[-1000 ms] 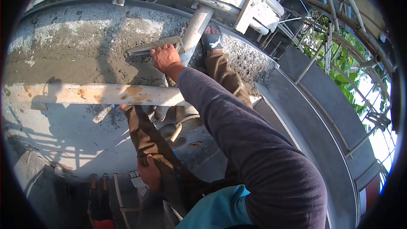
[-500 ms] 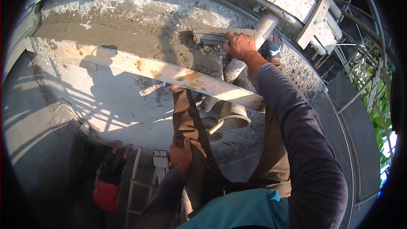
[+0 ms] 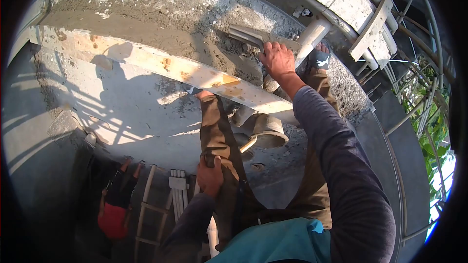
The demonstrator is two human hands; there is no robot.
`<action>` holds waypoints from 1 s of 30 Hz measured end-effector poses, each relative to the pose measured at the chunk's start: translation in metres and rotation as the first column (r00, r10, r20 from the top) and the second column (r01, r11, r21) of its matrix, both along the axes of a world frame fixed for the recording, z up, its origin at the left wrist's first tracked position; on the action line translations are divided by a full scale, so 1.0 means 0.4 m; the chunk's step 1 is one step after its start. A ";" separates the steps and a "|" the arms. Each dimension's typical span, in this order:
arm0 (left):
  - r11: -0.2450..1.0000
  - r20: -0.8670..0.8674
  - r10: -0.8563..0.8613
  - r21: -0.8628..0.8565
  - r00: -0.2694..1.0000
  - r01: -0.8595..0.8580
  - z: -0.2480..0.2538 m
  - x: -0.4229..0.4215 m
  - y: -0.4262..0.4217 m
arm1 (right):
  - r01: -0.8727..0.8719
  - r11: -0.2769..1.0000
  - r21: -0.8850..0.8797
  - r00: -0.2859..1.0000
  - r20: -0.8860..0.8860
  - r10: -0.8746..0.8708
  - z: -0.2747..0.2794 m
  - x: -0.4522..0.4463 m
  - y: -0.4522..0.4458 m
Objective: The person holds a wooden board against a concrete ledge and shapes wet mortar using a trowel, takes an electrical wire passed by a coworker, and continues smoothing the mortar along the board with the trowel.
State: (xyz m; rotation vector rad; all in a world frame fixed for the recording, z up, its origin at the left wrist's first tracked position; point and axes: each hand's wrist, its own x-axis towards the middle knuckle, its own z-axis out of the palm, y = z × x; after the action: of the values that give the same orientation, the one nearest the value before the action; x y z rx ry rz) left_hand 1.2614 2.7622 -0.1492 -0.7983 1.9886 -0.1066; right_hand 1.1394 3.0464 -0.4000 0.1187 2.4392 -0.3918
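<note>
My right hand is closed on a long, flat plastering float, gripped from above. The float lies over rough wet mortar, close to a pale round pole. Its handle is hidden under my fingers. Lower down, my left hand is wrapped around my left knee, with no tool showing in it. Between the mortar and my legs runs a long wooden board, stained in places.
Beneath the board hangs a bucket with a light handle-like stick beside it. My sandalled right foot stands by the pole. Far below are a person in red and a ladder. Scaffold poles rise at right.
The float and my right hand have shifted slightly right and tilted, the float's right end now lower. My left hand stays on my knee. The whole view has moved a little.
</note>
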 end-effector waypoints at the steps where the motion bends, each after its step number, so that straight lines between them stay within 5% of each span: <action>1: 1.000 -0.002 -0.001 0.006 1.000 0.001 0.001 0.001 0.002 | 0.214 0.976 -0.041 0.976 0.035 -0.213 0.029 -0.021 0.003; 2: 1.000 0.000 0.011 0.007 1.000 -0.011 0.003 0.008 -0.003 | 0.420 0.905 -0.069 0.907 0.077 -0.414 0.047 -0.033 0.004; 5: 0.998 -0.032 0.028 0.048 0.999 -0.027 0.000 0.022 -0.013 | 0.578 0.777 -0.249 0.816 0.190 -0.546 0.031 -0.029 0.048; 9: 0.999 -0.050 0.031 0.040 0.998 -0.029 0.004 0.029 -0.024 | 0.564 0.774 -0.289 0.818 0.321 -0.476 -0.029 0.033 0.075; 14: 0.996 -0.046 0.052 0.075 0.998 -0.049 0.006 0.019 -0.034 | 0.459 0.808 -0.369 0.888 0.223 -0.403 -0.079 0.077 0.057; 17: 0.997 -0.072 0.040 0.064 0.997 -0.035 0.007 0.024 -0.043 | 0.466 0.794 -0.390 0.865 0.390 -0.316 -0.071 0.064 0.026; 19: 0.997 -0.015 0.061 0.057 0.998 -0.060 0.009 0.014 -0.046 | 0.153 0.909 -0.388 0.975 0.208 -0.075 -0.053 0.064 0.005; 23: 0.992 -0.048 0.098 0.080 0.994 -0.094 0.010 0.018 -0.051 | 0.191 0.923 -0.332 0.955 0.279 -0.098 -0.052 0.035 -0.032; 25: 0.994 -0.045 0.093 0.065 0.995 -0.090 0.010 0.019 -0.050 | 0.039 0.918 -0.396 0.938 0.332 0.103 -0.005 -0.032 -0.036; 30: 0.994 -0.063 0.088 0.064 0.994 -0.084 0.008 0.027 -0.040 | 0.284 0.851 -0.441 0.869 0.494 -0.034 -0.050 -0.074 -0.059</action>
State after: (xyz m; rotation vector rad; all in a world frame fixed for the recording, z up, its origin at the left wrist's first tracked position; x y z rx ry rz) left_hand 1.2723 2.7463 -0.1461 -0.8565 2.0060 0.0313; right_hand 1.1098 3.0227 -0.4200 0.1741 1.7810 -0.9492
